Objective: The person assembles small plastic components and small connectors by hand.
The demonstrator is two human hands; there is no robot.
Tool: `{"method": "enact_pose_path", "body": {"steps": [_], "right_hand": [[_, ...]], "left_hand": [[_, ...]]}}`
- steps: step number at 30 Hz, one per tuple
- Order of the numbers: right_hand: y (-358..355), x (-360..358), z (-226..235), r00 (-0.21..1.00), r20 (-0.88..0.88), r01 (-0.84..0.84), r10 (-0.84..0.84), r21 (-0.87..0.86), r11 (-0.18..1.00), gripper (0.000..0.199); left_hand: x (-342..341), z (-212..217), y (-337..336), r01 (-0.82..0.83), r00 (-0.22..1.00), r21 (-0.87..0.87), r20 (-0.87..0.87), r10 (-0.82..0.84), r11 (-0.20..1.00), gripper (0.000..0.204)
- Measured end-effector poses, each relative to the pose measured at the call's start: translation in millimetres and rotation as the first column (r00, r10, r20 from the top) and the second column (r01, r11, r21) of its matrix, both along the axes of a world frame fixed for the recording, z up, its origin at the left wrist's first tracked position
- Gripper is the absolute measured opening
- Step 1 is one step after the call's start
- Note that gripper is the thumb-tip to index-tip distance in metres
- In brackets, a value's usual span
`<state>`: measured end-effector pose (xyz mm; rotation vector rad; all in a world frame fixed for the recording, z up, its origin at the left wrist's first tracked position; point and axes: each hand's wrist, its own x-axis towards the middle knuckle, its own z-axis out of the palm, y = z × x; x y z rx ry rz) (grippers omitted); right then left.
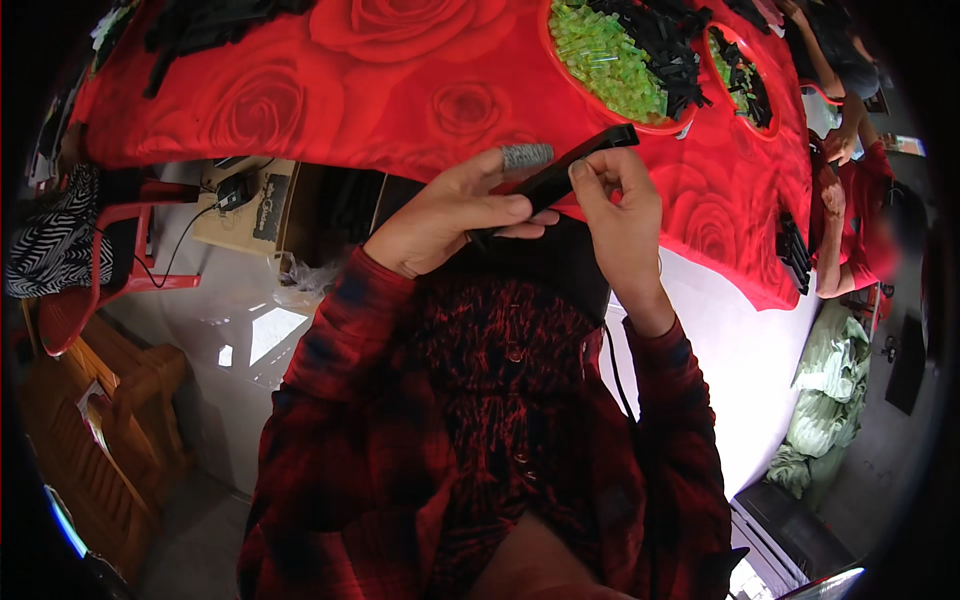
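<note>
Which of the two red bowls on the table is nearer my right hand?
The left bowl, which looks larger and shows more green pieces; the other bowl sits to its right, farther from your right hand.

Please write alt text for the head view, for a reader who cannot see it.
A person's left grip and right grip hold a slim black piece near the edge of a red, rose-patterned tablecloth. On it, two red containers hold yellow-green pieces and black strips.
</note>
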<state>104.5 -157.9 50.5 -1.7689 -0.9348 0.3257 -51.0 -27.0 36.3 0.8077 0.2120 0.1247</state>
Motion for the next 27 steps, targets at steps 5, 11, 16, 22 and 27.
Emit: {"method": "enact_pose_path", "body": {"steps": [5,11,16,22,27], "right_hand": [[4,-3,9,0.99,-0.079,0.118,-0.12,-0.023,0.993,0.014],[1,-10,20,0.978,-0.17,0.09,-0.119,-0.17,0.981,0.017],[1,-28,21,0.978,-0.206,-0.017,-0.031,-0.226,0.974,0.019],[-2,-32,31,0.987,-0.068,-0.157,0.143,-0.3,0.941,0.009],[4,-14,21,0.997,0.076,-0.024,0.022,0.024,0.999,0.018]], "left_hand": [[-5,-11,1,-0.053,0.951,-0.129,0.296,0.09,0.99,0.075],[17,-42,3,-0.386,0.922,0.111,0.072,0.38,0.916,0.036],[49,-31,-10,-0.445,0.879,-0.164,0.107,0.465,0.88,0.06],[57,-39,-3,-0.245,0.934,-0.508,0.105,0.342,0.826,0.058],[51,-33,-1,-0.218,0.946,-0.474,0.112,0.304,0.853,0.055]]}}
